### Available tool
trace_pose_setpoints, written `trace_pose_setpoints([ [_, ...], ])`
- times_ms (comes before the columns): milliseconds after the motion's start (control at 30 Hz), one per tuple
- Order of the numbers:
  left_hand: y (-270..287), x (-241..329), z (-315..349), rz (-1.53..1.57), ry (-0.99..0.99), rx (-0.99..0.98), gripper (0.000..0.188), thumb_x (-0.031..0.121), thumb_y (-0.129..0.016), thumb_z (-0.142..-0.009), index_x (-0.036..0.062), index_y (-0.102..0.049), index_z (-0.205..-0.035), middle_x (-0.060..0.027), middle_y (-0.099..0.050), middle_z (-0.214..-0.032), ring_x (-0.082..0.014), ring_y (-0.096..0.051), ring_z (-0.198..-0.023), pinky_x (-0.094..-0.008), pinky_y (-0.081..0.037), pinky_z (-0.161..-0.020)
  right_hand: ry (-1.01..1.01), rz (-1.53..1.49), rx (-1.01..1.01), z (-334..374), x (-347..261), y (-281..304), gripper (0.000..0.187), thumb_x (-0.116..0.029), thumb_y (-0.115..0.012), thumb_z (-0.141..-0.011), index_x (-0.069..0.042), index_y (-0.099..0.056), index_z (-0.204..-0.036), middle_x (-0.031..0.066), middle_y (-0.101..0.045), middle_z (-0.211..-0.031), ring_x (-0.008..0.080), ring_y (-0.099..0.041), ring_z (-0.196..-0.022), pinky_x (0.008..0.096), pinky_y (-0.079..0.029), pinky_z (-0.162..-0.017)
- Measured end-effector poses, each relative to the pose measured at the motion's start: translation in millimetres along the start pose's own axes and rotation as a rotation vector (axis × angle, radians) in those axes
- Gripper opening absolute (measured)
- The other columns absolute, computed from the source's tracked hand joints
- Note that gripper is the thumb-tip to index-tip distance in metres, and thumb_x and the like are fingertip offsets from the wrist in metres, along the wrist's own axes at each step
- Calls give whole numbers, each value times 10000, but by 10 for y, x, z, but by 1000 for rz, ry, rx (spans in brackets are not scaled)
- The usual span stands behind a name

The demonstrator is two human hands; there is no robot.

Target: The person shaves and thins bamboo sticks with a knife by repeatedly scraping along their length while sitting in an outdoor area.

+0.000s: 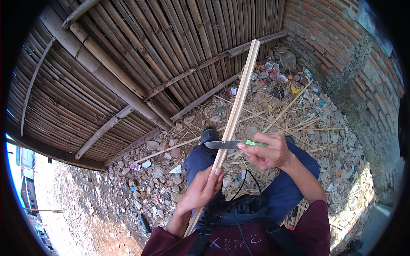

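Rubble underfoot; our left hand [201,189] grips the light, stiff bamboo strip [236,106] low, right hand [271,150] clenching the knife [224,144] across it

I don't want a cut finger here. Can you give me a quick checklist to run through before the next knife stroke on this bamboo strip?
1. Left hand wrapped firmly around the bamboo strip: ok.
2. Right hand closed on the knife handle: ok.
3. Blade lying against the strip: ok.
4. Left fingers well away from the blade: not ok, they sit just below it.
5. Knee clear of the blade's path: cannot tell.
6. Far end of the strip free of the bamboo wall: cannot tell.
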State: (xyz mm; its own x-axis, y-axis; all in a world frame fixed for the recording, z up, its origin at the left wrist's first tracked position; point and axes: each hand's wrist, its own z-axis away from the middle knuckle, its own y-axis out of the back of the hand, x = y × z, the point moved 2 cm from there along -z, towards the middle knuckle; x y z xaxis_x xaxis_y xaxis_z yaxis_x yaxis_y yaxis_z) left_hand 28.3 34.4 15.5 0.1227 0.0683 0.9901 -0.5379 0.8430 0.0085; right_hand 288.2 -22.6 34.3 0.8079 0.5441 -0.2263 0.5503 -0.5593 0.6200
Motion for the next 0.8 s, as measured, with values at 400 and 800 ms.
trace_pose_setpoints([
  [400,52,43,119,76,49,6,346,341,-353,-1199,88,-456,-986,59,-354,-690,-41,-319,-525,-236,-271,-455,-131,111,47,49,178,97,294,-32,-742,-849,-107,-800,-1127,5,-633,-751,106,-572,-526,264,-460,-446],
  [800,139,-88,168,256,95,-17,344,356,-350,-1199,92,-436,-995,48,-357,-716,-38,-288,-504,-232,-247,-432,-215,-157,227,-25,256,227,236,34,-711,-877,-19,-766,-1101,86,-691,-823,187,-628,-595,322,-484,-547],
])
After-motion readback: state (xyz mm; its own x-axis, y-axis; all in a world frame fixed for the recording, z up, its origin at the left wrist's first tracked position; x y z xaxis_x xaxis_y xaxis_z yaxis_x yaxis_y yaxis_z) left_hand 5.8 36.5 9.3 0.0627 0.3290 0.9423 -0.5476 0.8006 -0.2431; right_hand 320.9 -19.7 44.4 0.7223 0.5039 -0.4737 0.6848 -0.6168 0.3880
